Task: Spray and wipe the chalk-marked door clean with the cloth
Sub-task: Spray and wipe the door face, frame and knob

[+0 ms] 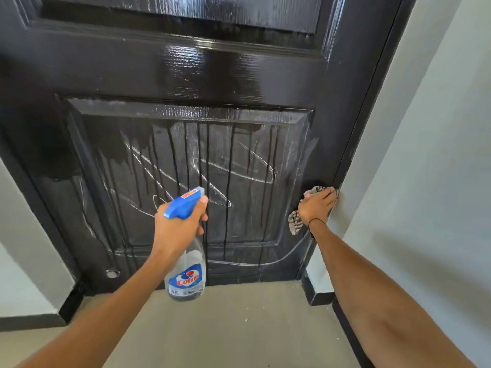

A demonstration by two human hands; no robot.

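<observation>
A black panelled door [186, 65] fills the view. Its lower panel carries white chalk scribbles [233, 168] streaked by dark wet runs of liquid. My left hand [178, 224] grips a clear spray bottle [187, 272] with a blue trigger head, nozzle aimed at the lower panel. My right hand [316, 205] presses a grey striped cloth [295, 221] against the door's right edge, low down, next to the frame. Part of the cloth is hidden under the hand.
Pale walls stand on both sides, the right wall [425, 155] close to my right arm. A black skirting [318, 293] runs along the wall bases. The floor [225, 328] is beige. A round metal stopper [112, 273] sits at the door's lower left.
</observation>
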